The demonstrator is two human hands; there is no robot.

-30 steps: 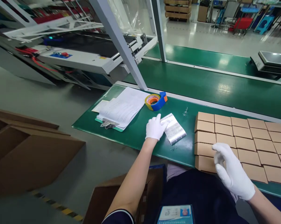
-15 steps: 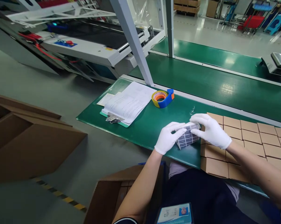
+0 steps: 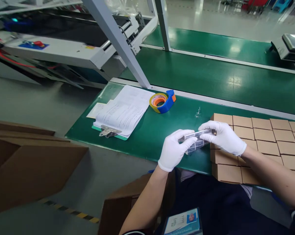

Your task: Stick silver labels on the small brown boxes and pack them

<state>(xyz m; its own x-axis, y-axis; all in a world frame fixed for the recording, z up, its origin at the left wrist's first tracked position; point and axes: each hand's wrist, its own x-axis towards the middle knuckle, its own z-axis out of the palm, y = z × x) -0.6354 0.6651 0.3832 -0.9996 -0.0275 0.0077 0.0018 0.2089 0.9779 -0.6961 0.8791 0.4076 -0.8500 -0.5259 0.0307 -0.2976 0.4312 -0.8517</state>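
Observation:
Both of my hands wear white gloves. Between them is a small flat-sided piece (image 3: 198,144) with dark faces crossed by pale grid lines; its exact kind I cannot make out. My left hand (image 3: 177,146) pinches its left end between thumb and fingers. At the other end, my right hand (image 3: 217,135) grips it the same way, with fingertips covering part of the upper edge. The piece is held above the green tabletop (image 3: 142,140), just left of the rows of small brown cardboard boxes (image 3: 242,120).
A clipboard with papers (image 3: 127,107) and a tape roll in a blue dispenser (image 3: 163,101) lie on the table's left part. A grey post (image 3: 122,49) rises at the back edge. Open cartons (image 3: 39,173) stand on the floor at left. A scale-like device (image 3: 289,49) sits far right.
The grid-lined piece has tilted, so its broad face shows less and its upper edge shows more. Both hands still hold its ends. The camera view has shifted a little.

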